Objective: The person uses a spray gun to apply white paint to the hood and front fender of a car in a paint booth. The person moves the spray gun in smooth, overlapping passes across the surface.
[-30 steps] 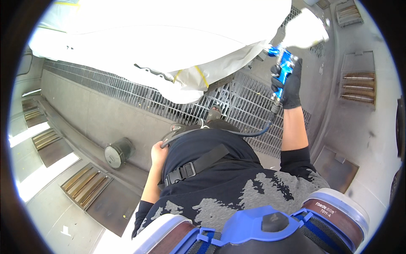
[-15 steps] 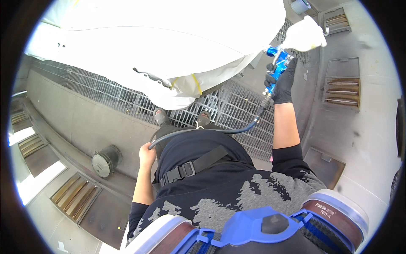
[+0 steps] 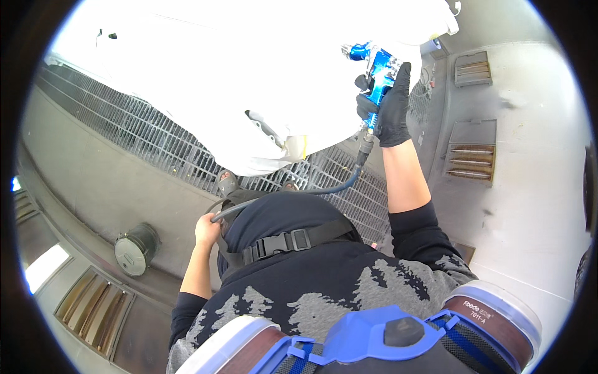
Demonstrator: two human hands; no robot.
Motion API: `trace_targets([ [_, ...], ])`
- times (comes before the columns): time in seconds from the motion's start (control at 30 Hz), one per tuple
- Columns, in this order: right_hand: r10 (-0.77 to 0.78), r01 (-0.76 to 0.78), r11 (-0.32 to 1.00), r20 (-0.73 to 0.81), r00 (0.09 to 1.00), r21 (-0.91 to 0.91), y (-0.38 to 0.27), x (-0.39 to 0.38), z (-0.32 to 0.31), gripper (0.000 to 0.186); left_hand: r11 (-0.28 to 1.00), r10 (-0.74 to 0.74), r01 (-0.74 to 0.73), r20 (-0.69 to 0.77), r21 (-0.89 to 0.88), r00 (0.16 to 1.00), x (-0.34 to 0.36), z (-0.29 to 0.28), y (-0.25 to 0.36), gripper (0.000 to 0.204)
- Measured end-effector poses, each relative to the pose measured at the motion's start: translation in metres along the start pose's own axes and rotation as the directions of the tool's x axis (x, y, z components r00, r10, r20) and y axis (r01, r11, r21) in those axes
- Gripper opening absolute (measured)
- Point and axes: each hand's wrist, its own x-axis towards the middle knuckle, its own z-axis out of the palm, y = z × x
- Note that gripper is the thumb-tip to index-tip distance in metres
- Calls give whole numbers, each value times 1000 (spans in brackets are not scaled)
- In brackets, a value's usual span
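Observation:
My right hand, in a black glove, is closed round the handle of a blue spray gun. The gun is raised at the right part of a large white-covered form, its nozzle pointing left. Its white cup blends into the bright covering behind, so its outline is hard to make out. A dark air hose runs from the bottom of the handle across the front of my body. My bare left hand grips that hose low at my left side. No spray is visible.
Metal floor grating runs beneath the covered form, where my feet stand. A round lidded metal drum is at left. Slatted vents line the right wall, with more at lower left. The covering's near edge hangs close to my legs.
My right hand has brought the spray gun leftward, from beside the white covering to in front of it. The whole view has turned somewhat. My left hand keeps its hold on the hose.

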Motion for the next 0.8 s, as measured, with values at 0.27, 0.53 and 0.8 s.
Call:
trace_targets([
  [0.27,-5,-16,992,-168,986,-128,-16,22,-17,75,981,118,-108,57,-160,991,36,-39,26,46],
  [0.53,-147,-84,950,-670,728,-300,-20,24,-56,82,982,81,-54,149,-181,985,40,-75,64,39],
  [0.8,19,-97,970,-324,946,-225,-53,109,75,87,967,57,-13,165,-256,985,47,-66,3,39],
])
